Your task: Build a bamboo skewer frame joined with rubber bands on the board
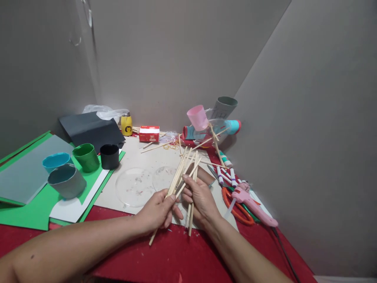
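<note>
Left grip, right grip: clamped on sticks | brown cardboard behind, partly hidden

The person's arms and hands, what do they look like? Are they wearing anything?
The left hand and right hand are bare: I see no gloves, rings, watch or bracelet. No sleeve shows on the left arm or the right arm either. The left arm has one small round spot near the elbow.
</note>
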{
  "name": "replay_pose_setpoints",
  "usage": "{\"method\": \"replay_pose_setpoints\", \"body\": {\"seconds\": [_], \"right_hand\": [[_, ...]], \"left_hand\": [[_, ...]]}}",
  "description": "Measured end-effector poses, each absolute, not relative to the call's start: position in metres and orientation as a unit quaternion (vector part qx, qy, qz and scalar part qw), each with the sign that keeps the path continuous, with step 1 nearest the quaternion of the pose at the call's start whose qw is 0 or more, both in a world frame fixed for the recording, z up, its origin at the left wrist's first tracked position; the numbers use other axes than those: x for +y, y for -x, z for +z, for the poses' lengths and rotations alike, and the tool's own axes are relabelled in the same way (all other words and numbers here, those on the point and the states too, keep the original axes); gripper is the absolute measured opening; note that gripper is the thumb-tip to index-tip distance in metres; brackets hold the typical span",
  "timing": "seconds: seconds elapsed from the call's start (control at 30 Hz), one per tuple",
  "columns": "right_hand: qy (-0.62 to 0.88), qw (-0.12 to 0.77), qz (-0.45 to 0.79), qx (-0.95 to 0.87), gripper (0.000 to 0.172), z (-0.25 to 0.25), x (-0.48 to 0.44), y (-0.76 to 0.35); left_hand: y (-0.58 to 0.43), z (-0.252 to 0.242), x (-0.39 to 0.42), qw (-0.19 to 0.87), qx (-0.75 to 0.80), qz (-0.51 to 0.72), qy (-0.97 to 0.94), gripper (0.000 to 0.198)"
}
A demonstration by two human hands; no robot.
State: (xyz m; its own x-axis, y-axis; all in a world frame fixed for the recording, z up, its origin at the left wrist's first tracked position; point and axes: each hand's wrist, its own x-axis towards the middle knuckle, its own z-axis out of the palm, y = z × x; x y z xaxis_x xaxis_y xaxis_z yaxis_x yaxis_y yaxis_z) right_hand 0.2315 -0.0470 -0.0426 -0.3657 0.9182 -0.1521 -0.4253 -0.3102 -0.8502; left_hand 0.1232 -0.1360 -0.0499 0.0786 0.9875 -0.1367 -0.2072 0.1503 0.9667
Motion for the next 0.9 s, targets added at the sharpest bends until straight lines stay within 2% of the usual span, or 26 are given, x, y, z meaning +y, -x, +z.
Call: {"method": "replay_pose_setpoints", "body": {"seconds": [0.2,0.4,0.9], "right_hand": [[0.336,0.484,0.706,-0.393,0.032,-0.0452,-0.0479,-0.2299],[0.343,0.481,0.697,-0.406,0.034,-0.0491,-0.0450,-0.2298],[0.362,0.473,0.679,-0.428,0.025,-0.0501,-0.0487,-0.2262]], "left_hand": [[-0.1229,-0.0525,-0.1351,0.623,0.442,0.496,-0.414,0.048],[-0.1235,-0.0551,-0.1337,0.638,0.445,0.495,-0.387,0.048],[-0.1243,-0.0517,-0.1352,0.615,0.477,0.505,-0.373,0.051]]}}
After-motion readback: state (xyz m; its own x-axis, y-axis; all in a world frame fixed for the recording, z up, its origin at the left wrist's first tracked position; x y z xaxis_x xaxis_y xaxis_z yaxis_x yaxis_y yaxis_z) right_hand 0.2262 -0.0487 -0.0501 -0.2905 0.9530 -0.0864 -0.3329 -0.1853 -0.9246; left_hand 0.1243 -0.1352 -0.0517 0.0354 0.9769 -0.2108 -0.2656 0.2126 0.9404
